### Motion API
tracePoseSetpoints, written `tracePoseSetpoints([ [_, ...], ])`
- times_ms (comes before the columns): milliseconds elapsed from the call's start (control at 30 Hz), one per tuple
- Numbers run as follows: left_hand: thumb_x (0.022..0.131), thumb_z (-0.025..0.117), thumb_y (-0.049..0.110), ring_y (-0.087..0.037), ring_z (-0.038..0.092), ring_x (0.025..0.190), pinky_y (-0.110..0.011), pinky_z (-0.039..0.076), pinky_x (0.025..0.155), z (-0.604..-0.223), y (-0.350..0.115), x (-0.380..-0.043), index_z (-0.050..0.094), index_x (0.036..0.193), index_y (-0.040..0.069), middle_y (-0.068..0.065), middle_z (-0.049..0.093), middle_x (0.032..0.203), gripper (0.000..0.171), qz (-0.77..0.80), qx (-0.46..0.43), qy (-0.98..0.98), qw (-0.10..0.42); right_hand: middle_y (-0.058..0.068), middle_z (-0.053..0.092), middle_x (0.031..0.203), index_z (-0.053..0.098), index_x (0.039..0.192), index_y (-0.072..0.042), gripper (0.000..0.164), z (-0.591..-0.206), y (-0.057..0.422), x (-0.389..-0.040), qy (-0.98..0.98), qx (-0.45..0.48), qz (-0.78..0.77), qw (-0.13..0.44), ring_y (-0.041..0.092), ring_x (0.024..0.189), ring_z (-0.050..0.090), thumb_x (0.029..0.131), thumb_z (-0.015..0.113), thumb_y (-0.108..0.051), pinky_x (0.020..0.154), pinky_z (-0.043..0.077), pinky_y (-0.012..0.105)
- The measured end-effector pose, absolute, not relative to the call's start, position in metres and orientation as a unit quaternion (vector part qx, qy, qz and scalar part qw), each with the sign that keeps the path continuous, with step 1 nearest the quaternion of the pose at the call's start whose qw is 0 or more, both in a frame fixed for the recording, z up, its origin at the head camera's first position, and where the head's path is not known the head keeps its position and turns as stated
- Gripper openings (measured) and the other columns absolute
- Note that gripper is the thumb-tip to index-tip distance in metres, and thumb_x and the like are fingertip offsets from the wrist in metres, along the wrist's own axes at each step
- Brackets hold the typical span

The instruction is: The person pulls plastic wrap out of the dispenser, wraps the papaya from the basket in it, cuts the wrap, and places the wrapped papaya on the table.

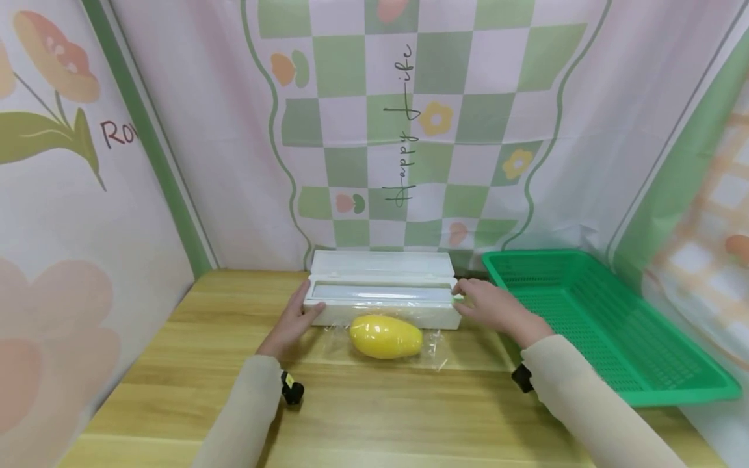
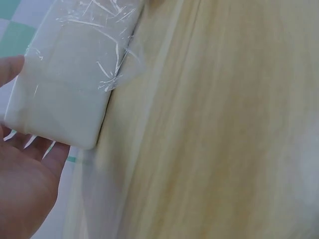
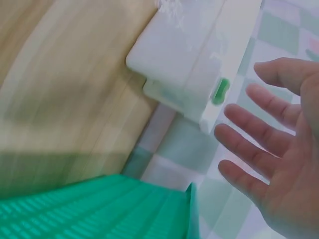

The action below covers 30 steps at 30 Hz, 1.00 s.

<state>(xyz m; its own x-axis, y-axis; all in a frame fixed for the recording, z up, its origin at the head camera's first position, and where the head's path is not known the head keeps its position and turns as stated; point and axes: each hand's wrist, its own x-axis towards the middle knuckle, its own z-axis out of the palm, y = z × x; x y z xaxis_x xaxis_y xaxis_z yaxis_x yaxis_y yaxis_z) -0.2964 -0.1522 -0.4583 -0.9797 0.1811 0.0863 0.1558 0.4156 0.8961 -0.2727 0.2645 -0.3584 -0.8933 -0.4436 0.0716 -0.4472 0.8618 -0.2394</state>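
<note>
A white cling film dispenser (image 1: pixel 383 315) stands at the back of the wooden table, its lid (image 1: pixel 383 263) raised and a roll of film visible inside. My left hand (image 1: pixel 295 318) grips its left end, thumb on the front edge and fingers against the end face in the left wrist view. At the right end, my right hand (image 1: pixel 488 302) hovers with fingers spread near a small green slider (image 3: pixel 221 91), holding nothing. In front of the dispenser lies a yellow mango-like fruit (image 1: pixel 386 337), with crinkled clear film (image 1: pixel 433 348) around it and reaching up over the dispenser's front.
A green perforated plastic basket (image 1: pixel 649 338) sits at the right, close to my right forearm. Behind the dispenser hangs a checkered, flower-printed cloth (image 1: pixel 345 123). Wooden tabletop (image 1: pixel 374 416) extends in front of the fruit.
</note>
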Motion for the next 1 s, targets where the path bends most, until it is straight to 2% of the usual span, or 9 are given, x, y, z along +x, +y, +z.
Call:
tracePoseSetpoints([
  [133, 0.104, 0.053, 0.041, -0.038, 0.008, 0.150, -0.061, 0.012, 0.117, -0.458, -0.154, -0.297, 0.010, 0.162, 0.014, -0.014, 0.006, 0.166, 0.078, 0.536, 0.108, 0.838, -0.003, 0.015, 0.063, 0.124, 0.063, 0.121, -0.006, 0.027, -0.365, 0.256, -0.266, -0.960, 0.240, 0.140, 0.030, 0.037, 0.116, 0.058, 0.100, 0.062, -0.021, 0.093, 0.050, 0.055],
  [233, 0.103, 0.057, 0.031, -0.039, 0.017, 0.148, -0.063, 0.018, 0.116, -0.455, -0.151, -0.292, 0.026, 0.159, 0.012, -0.017, 0.017, 0.163, 0.067, 0.538, 0.110, 0.834, -0.059, 0.013, 0.064, 0.123, 0.064, 0.121, -0.006, 0.025, -0.371, 0.250, -0.259, -0.956, 0.241, 0.165, 0.042, 0.035, 0.116, 0.058, 0.100, 0.061, -0.020, 0.093, 0.050, 0.053],
  [367, 0.098, 0.064, 0.017, -0.034, 0.035, 0.139, -0.061, 0.030, 0.112, -0.445, -0.138, -0.282, 0.051, 0.143, 0.012, -0.014, 0.040, 0.151, 0.047, 0.516, 0.134, 0.831, -0.161, 0.011, 0.065, 0.120, 0.064, 0.120, -0.003, 0.027, -0.383, 0.234, -0.250, -0.945, 0.259, 0.187, 0.063, 0.032, 0.113, 0.060, 0.100, 0.063, -0.021, 0.094, 0.051, 0.051],
  [467, 0.096, 0.067, 0.015, -0.028, 0.044, 0.132, -0.054, 0.036, 0.110, -0.437, -0.123, -0.273, 0.058, 0.136, 0.012, -0.008, 0.051, 0.142, 0.041, 0.472, 0.187, 0.841, -0.189, 0.011, 0.065, 0.121, 0.063, 0.122, -0.002, 0.034, -0.395, 0.220, -0.242, -0.940, 0.265, 0.200, 0.078, 0.032, 0.114, 0.060, 0.099, 0.065, -0.027, 0.096, 0.050, 0.050],
  [600, 0.093, 0.073, 0.021, -0.025, 0.049, 0.128, -0.049, 0.041, 0.108, -0.430, -0.100, -0.258, 0.058, 0.135, 0.009, -0.007, 0.055, 0.137, 0.047, 0.411, 0.272, 0.855, -0.159, 0.014, 0.062, 0.127, 0.059, 0.129, -0.002, 0.055, -0.409, 0.201, -0.231, -0.937, 0.250, 0.228, 0.082, 0.033, 0.118, 0.057, 0.093, 0.071, -0.041, 0.098, 0.049, 0.051],
  [733, 0.088, 0.078, 0.037, -0.025, 0.049, 0.127, -0.045, 0.043, 0.107, -0.430, -0.084, -0.248, 0.055, 0.138, 0.007, -0.008, 0.054, 0.138, 0.062, 0.349, 0.312, 0.875, -0.126, 0.018, 0.058, 0.132, 0.055, 0.132, 0.001, 0.072, -0.418, 0.187, -0.227, -0.937, 0.241, 0.237, 0.087, 0.035, 0.122, 0.053, 0.084, 0.079, -0.047, 0.101, 0.047, 0.052],
  [867, 0.080, 0.082, 0.050, -0.024, 0.051, 0.124, -0.043, 0.046, 0.103, -0.435, -0.077, -0.243, 0.054, 0.137, 0.010, -0.007, 0.054, 0.137, 0.075, 0.289, 0.318, 0.895, -0.123, 0.016, 0.057, 0.129, 0.055, 0.130, 0.001, 0.075, -0.425, 0.177, -0.227, -0.940, 0.222, 0.244, 0.085, 0.031, 0.116, 0.056, 0.077, 0.086, -0.044, 0.098, 0.050, 0.048],
  [1000, 0.075, 0.087, 0.047, -0.024, 0.051, 0.125, -0.042, 0.046, 0.105, -0.440, -0.076, -0.242, 0.054, 0.138, 0.013, -0.008, 0.052, 0.139, 0.079, 0.270, 0.319, 0.900, -0.124, 0.011, 0.057, 0.124, 0.055, 0.127, -0.002, 0.074, -0.430, 0.173, -0.228, -0.943, 0.199, 0.255, 0.074, 0.025, 0.109, 0.058, 0.074, 0.090, -0.040, 0.095, 0.052, 0.045],
])
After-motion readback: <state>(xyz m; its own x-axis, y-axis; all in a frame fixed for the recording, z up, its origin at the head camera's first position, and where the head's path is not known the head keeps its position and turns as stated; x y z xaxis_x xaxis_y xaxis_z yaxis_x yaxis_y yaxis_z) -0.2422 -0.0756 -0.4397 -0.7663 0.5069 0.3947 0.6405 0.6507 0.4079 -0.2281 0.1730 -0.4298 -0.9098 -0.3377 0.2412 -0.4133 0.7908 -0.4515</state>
